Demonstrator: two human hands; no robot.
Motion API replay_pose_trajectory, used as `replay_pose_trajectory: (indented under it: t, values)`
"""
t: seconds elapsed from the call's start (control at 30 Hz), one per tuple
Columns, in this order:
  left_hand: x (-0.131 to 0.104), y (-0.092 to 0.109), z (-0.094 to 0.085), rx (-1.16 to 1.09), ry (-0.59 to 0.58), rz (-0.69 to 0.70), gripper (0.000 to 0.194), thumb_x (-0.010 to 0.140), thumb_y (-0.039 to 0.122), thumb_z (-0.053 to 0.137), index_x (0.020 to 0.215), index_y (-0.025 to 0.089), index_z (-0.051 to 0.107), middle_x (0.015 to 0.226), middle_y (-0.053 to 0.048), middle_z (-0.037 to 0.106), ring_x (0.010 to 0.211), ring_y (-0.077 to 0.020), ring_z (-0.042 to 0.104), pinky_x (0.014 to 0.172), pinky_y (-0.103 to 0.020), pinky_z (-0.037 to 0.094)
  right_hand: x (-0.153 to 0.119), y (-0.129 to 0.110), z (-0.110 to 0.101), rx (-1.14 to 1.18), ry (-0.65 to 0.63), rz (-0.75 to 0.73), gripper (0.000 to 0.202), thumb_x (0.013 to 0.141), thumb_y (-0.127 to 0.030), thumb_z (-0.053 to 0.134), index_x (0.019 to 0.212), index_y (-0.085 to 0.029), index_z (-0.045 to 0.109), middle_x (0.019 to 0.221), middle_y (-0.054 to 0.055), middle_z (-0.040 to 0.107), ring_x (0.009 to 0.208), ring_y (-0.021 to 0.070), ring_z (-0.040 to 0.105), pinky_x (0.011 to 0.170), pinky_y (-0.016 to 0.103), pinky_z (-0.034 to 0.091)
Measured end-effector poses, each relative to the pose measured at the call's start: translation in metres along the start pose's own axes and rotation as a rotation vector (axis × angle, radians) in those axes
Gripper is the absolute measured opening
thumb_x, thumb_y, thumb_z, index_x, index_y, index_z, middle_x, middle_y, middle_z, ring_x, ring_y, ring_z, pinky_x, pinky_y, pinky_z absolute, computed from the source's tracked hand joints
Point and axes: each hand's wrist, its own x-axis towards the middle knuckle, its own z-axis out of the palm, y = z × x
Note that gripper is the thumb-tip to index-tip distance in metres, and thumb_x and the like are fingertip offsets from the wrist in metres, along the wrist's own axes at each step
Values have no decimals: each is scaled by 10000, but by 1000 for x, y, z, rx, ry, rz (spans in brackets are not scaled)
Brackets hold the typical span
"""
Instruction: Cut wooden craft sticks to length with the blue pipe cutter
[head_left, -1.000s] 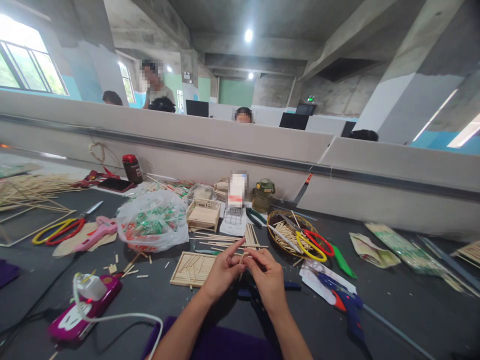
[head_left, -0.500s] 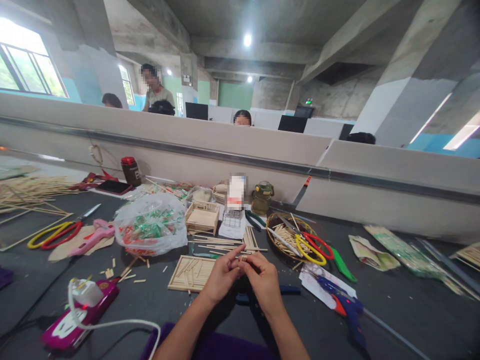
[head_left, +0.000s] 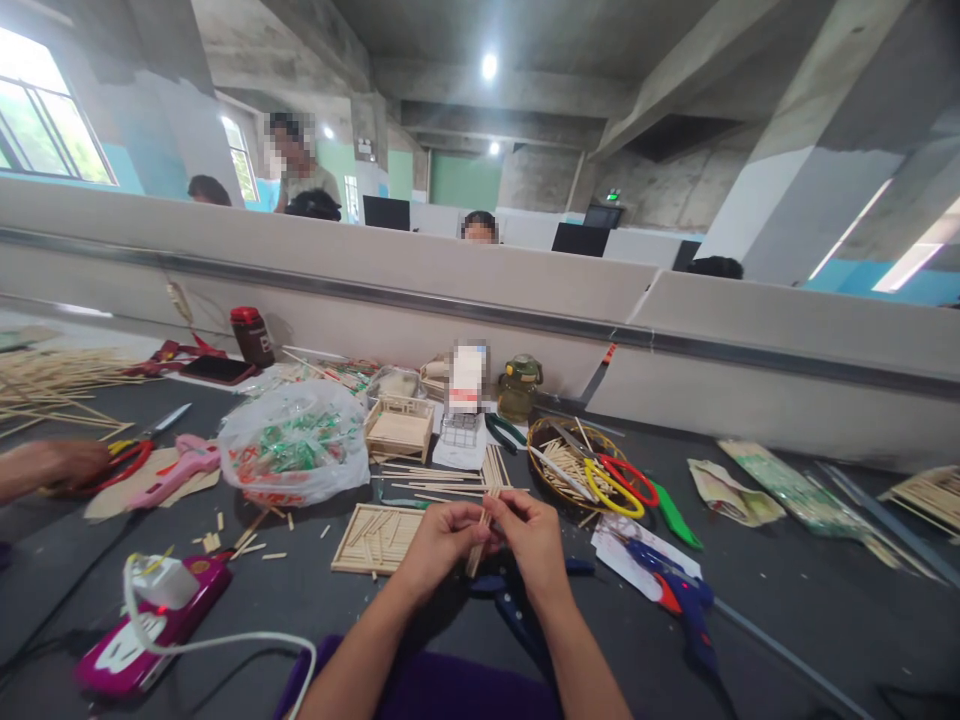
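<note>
Near the middle of the desk, my left hand (head_left: 444, 540) and my right hand (head_left: 525, 530) meet around a small bundle of thin wooden sticks (head_left: 475, 556). Fingers of both hands are closed on it, and its lower ends stick out between them. Just left of my left hand lies a stick tray (head_left: 360, 553) with short loose sticks on it. Beneath and behind my hands are dark blue pliers (head_left: 517, 612). More long sticks (head_left: 435, 484) lie beyond my fingertips.
Another person's hand (head_left: 79, 462) is over the scissors (head_left: 135, 455) at left. Around stand a plastic bag (head_left: 296, 470), a small wooden bed-like model (head_left: 397, 430), a stick basket (head_left: 536, 470) with scissors, a blue glue gun (head_left: 686, 590) and a pink power strip (head_left: 112, 670).
The sticks between my hands now show as a bundle pointing downward, and my left fingers have curled in. Another person's hand has come in from the left over the scissors. The view has shifted slightly.
</note>
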Motion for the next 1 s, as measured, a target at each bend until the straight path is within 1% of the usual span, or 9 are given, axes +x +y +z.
replay_pose_trajectory:
  t: [0.1, 0.23, 0.3, 0.37, 0.47, 0.57, 0.67, 0.8, 1.0]
  values:
    - [-6, 5, 4, -29, 18, -96, 329, 646, 326, 802, 862, 103, 692, 732, -117, 728, 633, -203, 681, 592, -286, 514, 1, 2, 1, 48, 7, 77, 304, 707, -440, 700, 724, -136, 711, 609, 5, 624, 545, 127, 516, 504, 225, 401]
    - [-7, 5, 6, -37, -1, -136, 314, 651, 322, 795, 842, 98, 685, 748, -129, 725, 634, -209, 683, 581, -289, 522, 1, 3, 1, 51, -5, 94, 346, 702, -474, 704, 712, -128, 702, 588, 4, 613, 511, 118, 493, 489, 228, 389]
    - [-5, 4, 6, -7, -4, -91, 278, 668, 318, 781, 828, 107, 696, 717, -109, 718, 628, -197, 671, 591, -276, 508, 0, 1, 0, 43, -17, 66, 331, 721, -465, 690, 720, -134, 701, 603, 3, 610, 528, 123, 500, 498, 231, 396]
    - [-3, 4, 6, 64, 0, 30, 226, 685, 293, 767, 824, 121, 719, 709, -84, 714, 652, -183, 653, 640, -265, 493, -1, -5, -1, 16, -42, -13, 280, 754, -427, 667, 712, -152, 699, 636, 2, 610, 589, 136, 526, 546, 237, 421]
    - [-1, 5, 4, 180, 10, 218, 157, 719, 260, 732, 825, 146, 751, 776, -64, 719, 743, -187, 628, 740, -263, 470, -3, -13, -1, -36, -75, -162, 194, 782, -335, 649, 680, -179, 703, 687, 4, 611, 692, 149, 562, 650, 247, 446]
    - [2, 3, 0, 244, 29, 289, 127, 756, 257, 689, 808, 162, 756, 778, -47, 707, 762, -189, 605, 741, -253, 450, -3, -12, 1, -50, -77, -226, 106, 776, -259, 653, 726, -199, 725, 719, 4, 617, 708, 146, 579, 660, 244, 449]
    - [6, -5, -6, 298, 24, 296, 119, 768, 236, 664, 798, 164, 754, 747, -36, 692, 737, -179, 585, 705, -240, 431, -2, -4, 3, -66, -100, -229, 93, 782, -227, 642, 739, -204, 720, 741, 8, 629, 715, 151, 592, 653, 246, 452]
    - [13, -15, -11, 285, -30, 226, 157, 745, 212, 668, 855, 157, 766, 737, -42, 706, 701, -177, 589, 699, -249, 431, 1, 4, 2, -96, -103, -208, 120, 795, -221, 621, 705, -198, 697, 738, 12, 648, 722, 158, 603, 677, 254, 456]
    - [15, -18, -11, 325, -17, 210, 187, 741, 186, 643, 871, 139, 769, 727, -41, 707, 680, -164, 584, 662, -234, 421, 3, 7, -1, -115, -94, -147, 136, 796, -249, 604, 713, -193, 695, 781, 27, 682, 731, 171, 615, 673, 252, 469]
